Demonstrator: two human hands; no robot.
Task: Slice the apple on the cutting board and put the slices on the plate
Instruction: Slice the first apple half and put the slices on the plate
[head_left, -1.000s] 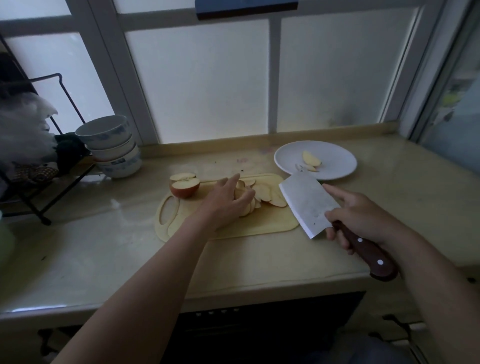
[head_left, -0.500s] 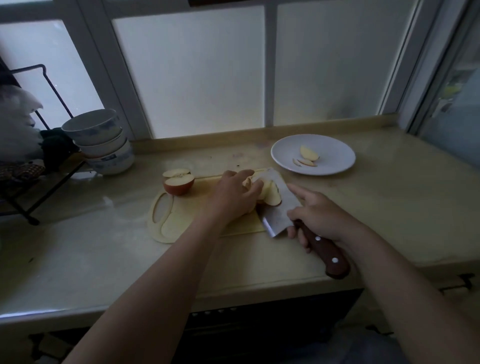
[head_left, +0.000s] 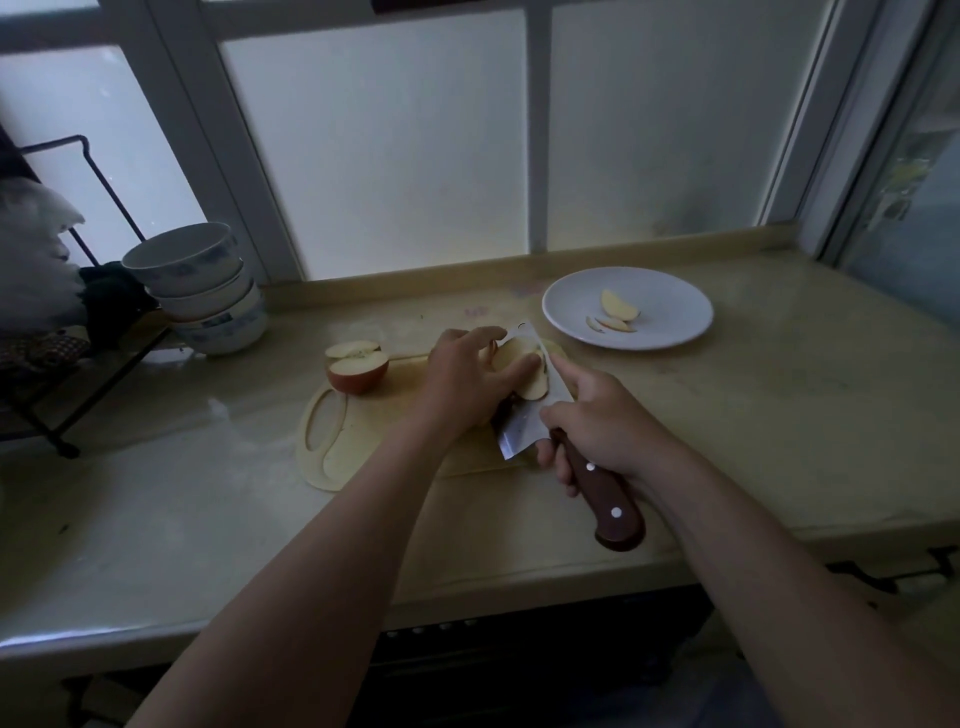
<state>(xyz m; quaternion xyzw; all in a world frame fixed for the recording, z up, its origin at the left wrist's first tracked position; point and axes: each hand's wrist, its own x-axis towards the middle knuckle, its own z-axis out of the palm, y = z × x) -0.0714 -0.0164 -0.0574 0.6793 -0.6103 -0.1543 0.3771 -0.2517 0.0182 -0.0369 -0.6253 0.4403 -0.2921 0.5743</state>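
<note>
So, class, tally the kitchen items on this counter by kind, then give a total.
Bowls, stacked: 3
Plate: 1
Cutting board: 1
Cleaver: 1
Uncut apple half: 1
Total: 7
Loose slices excluded; those under the left hand cannot be counted.

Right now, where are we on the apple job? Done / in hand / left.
Done: a few slices lie on the plate.
In hand: the left hand presses a batch of cut slices against the cleaver, which the right hand holds by its handle, over the cutting board.
Left: move that batch to the plate, then slice the apple half and the piece behind it.
</note>
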